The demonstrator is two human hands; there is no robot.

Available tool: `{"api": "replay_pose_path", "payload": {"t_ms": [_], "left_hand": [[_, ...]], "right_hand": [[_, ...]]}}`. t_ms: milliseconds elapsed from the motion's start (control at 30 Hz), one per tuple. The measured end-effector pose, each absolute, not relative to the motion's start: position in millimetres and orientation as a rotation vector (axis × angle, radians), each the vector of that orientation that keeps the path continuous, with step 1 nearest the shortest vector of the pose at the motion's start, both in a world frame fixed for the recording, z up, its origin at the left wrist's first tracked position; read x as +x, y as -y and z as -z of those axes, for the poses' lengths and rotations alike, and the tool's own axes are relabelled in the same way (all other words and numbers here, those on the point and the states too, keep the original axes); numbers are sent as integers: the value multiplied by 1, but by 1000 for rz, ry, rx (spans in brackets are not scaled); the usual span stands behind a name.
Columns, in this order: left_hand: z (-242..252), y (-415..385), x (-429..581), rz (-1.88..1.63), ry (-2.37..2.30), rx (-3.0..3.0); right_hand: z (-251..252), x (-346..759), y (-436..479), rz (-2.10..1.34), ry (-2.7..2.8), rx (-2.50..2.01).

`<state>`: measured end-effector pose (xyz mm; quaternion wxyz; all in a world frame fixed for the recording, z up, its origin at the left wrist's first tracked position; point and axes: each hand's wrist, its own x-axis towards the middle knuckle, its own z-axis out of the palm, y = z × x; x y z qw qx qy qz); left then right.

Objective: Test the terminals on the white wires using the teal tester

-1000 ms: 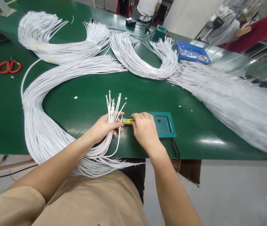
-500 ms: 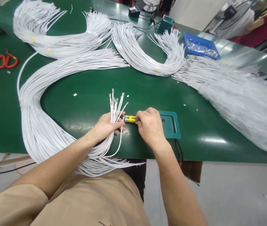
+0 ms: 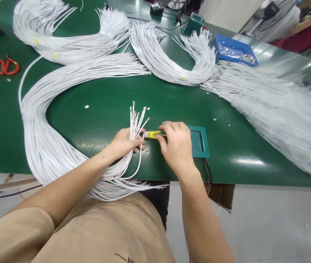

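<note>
Left hand (image 3: 124, 140) clutches white wires (image 3: 134, 128); yellow tool (image 3: 153, 134) pinched in right hand (image 3: 177, 144)

White wires stand ends-up over counter (image 3: 95, 124); slack grip could splay them. Yellow tool's tip beside left hand, contact unclear; slip could nick either.

The scene is viewed from the wearer's head, with the camera faced forward and steeply down. The shirt (image 3: 103, 233) is caught closest, at the bottom; the left hand (image 3: 125, 141) and right hand (image 3: 176, 144) are framed near the middle; the table (image 3: 100, 96) is seen stretching away beyond.
</note>
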<state>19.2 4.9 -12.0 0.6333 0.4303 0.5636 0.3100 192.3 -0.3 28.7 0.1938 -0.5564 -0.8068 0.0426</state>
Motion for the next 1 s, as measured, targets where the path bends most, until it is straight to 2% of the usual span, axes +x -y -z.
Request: {"api": "replay_pose_path", "payload": {"t_ms": [100, 233, 367, 500, 1000], "left_hand": [[14, -5, 16, -739, -1271, 966], [10, -2, 8, -799, -1270, 1032], [0, 2, 2, -834, -1237, 1072], [-8, 7, 1, -843, -1168, 1077], [-26, 27, 12, -780, -1171, 1122]], "right_hand": [[-31, 181, 18, -150, 2181, -1525], [-19, 153, 52, -214, 2370, -1331], [-8, 132, 77, -111, 2519, -1244], [-8, 127, 88, -41, 2542, -1305], [-1, 121, 132, -109, 2441, -1464]]}}
